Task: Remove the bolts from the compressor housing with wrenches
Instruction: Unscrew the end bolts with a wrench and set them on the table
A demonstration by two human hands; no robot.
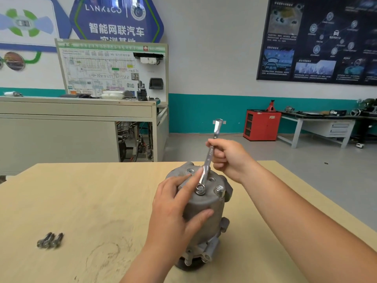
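The compressor housing [212,203] is stood upright on the tabletop [91,190], lower centre of the frame. It is steadied by the left hand [173,211], fingers laid straight over its top. A wrench [206,168] is gripped by the right hand [226,158], its ring seated on a bolt [200,188]. Loose bolts [50,240] are seen lower left.
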